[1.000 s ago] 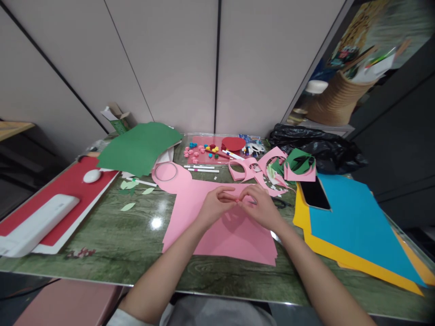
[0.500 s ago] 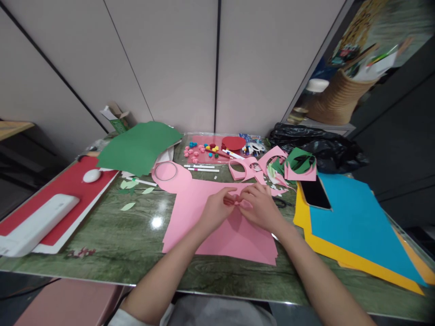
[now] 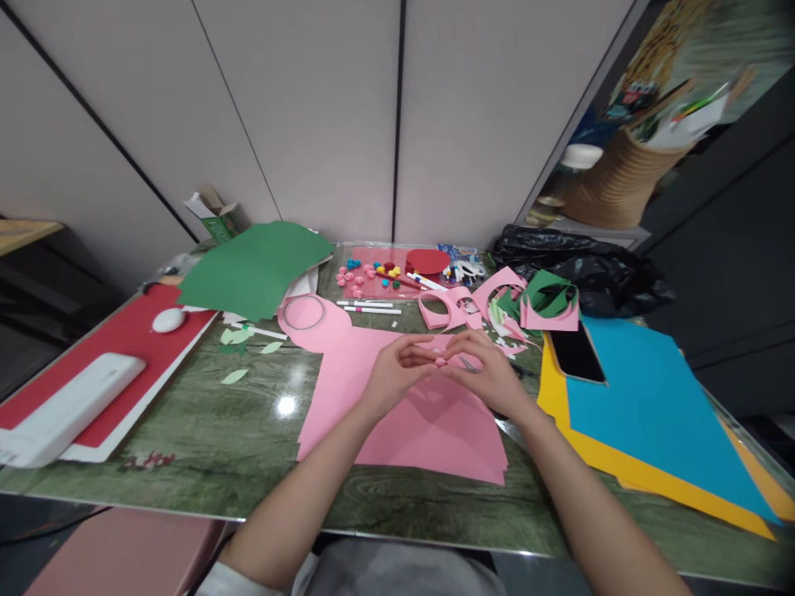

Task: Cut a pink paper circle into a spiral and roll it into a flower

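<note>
A small pink piece (image 3: 440, 362), too small to tell its exact form, sits between the fingertips of both hands, above a stack of pink paper sheets (image 3: 410, 430) at the middle of the counter (image 3: 261, 430). The left hand (image 3: 401, 368) pinches it from the left, thumb below and fingers curled above, leaving a hollow between them. The right hand (image 3: 490, 372) meets it from the other side, fingers bent over the top and thumb reaching in underneath, so the tips of the two hands nearly touch. Both wrists are raised above the sheets, and the bare forearms slant in from the near edge, converging on the piece.

Scissors (image 3: 522, 371) lie partly hidden behind the right hand. Beyond the left corner of the stack, a ring (image 3: 304, 312) rests on a rounded pink paper shape (image 3: 335, 321). White-barrelled markers (image 3: 371, 311) lie past the stack, in front of a clear tray (image 3: 401, 290) with small pink, blue, yellow and red pieces. Cut pink paper scraps (image 3: 503, 290) are heaped to the right, near a phone (image 3: 577, 354) lying on blue paper (image 3: 652, 406) and yellow paper. Green paper (image 3: 254, 269) lies at the far left, with pale leaf cutouts (image 3: 234, 377) nearer.
</note>
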Demonstrator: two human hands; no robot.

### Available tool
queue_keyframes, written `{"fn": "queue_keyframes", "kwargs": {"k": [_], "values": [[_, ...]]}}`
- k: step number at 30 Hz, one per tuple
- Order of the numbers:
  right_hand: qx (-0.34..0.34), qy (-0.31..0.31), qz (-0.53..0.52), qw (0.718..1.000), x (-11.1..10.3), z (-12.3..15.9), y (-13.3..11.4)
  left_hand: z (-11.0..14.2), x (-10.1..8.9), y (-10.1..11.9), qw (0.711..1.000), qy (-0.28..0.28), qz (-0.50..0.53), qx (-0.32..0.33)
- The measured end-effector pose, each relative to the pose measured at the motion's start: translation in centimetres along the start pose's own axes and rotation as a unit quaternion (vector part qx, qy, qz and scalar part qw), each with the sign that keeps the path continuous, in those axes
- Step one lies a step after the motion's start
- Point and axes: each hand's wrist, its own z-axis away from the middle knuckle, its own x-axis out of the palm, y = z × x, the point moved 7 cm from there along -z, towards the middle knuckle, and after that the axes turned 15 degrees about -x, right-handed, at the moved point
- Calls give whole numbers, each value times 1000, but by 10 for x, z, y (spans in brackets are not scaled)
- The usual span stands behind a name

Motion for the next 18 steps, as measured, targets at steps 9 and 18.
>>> {"fn": "queue_keyframes", "kwargs": {"k": [9, 18], "values": [[-36, -28, 94, 995, 6, 2, -3, 6, 1, 4, 983, 82, -156, 54], [-93, 1, 167, 982, 0, 4, -10, 2, 0, 1, 999, 28, -36, 9]]}}
